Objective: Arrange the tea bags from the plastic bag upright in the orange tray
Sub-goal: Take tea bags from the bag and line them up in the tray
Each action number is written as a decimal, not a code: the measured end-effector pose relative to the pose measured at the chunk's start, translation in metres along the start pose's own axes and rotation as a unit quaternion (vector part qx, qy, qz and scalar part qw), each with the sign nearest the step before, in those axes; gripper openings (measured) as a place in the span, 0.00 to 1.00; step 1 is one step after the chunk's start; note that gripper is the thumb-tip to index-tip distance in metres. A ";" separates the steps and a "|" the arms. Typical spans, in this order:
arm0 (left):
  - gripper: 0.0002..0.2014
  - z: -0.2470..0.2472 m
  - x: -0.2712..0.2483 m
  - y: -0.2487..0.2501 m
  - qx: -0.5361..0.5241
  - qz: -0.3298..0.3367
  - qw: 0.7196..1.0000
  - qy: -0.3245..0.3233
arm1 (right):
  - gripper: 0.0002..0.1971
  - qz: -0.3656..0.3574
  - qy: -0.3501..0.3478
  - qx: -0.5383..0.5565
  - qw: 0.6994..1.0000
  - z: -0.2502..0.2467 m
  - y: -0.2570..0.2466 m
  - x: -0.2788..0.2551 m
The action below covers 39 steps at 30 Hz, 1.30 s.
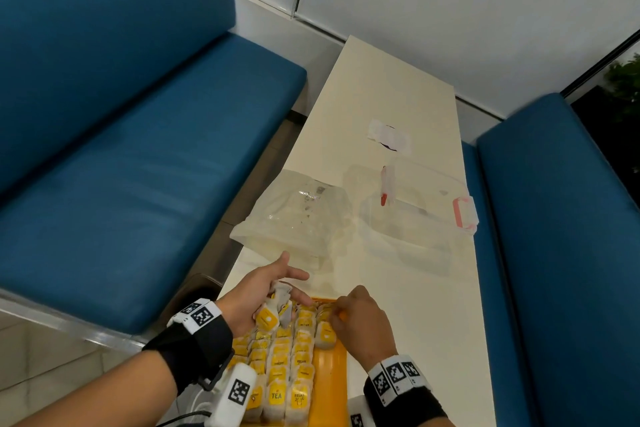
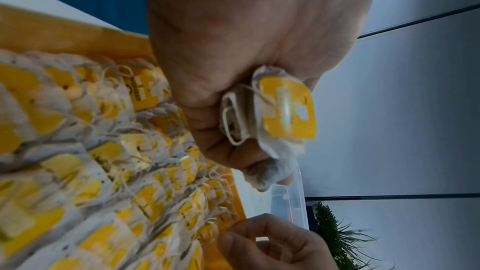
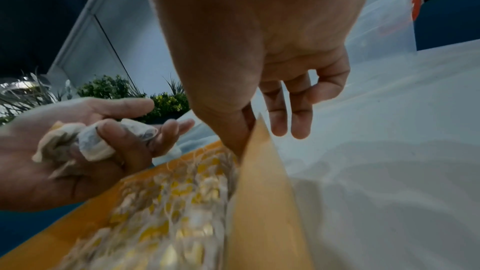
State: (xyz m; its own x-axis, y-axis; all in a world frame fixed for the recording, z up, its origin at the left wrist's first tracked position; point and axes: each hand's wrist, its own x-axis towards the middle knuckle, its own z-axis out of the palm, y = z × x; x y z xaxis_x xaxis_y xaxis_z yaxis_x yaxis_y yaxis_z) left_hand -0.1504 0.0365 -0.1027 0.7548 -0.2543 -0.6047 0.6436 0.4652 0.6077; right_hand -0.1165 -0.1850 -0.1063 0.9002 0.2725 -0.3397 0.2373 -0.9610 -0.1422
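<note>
The orange tray (image 1: 329, 378) lies at the table's near edge, with several rows of yellow-tagged tea bags (image 1: 280, 374) standing upright in it. My left hand (image 1: 256, 288) hovers over the tray's far left corner; its lower fingers curl round a small bunch of tea bags (image 1: 270, 314), thumb and index stretched out. The bunch (image 2: 280, 110) shows a yellow tag and crumpled paper. My right hand (image 1: 360, 319) is at the far right corner, pinching the tray's rim (image 3: 259, 171) with the thumb inside. The plastic bag (image 1: 294, 215) lies flat beyond the tray.
A clear plastic box (image 1: 415, 218) with pink latches stands right of the bag. A small white label (image 1: 389, 135) lies farther back on the narrow cream table (image 1: 398, 80). Blue benches (image 1: 138, 184) flank the table on both sides.
</note>
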 end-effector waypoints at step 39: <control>0.07 0.005 0.005 0.001 0.181 0.106 0.978 0.012 | 0.03 0.080 0.023 0.492 0.867 -0.051 -0.033 0.004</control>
State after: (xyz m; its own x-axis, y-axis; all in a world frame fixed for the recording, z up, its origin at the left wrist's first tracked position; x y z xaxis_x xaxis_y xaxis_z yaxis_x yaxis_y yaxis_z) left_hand -0.1453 0.0314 -0.1032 0.8755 -0.1627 -0.4549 0.4792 0.1728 0.8605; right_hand -0.1021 -0.1542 -0.0556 0.9116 0.1163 -0.3944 -0.2978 -0.4747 -0.8282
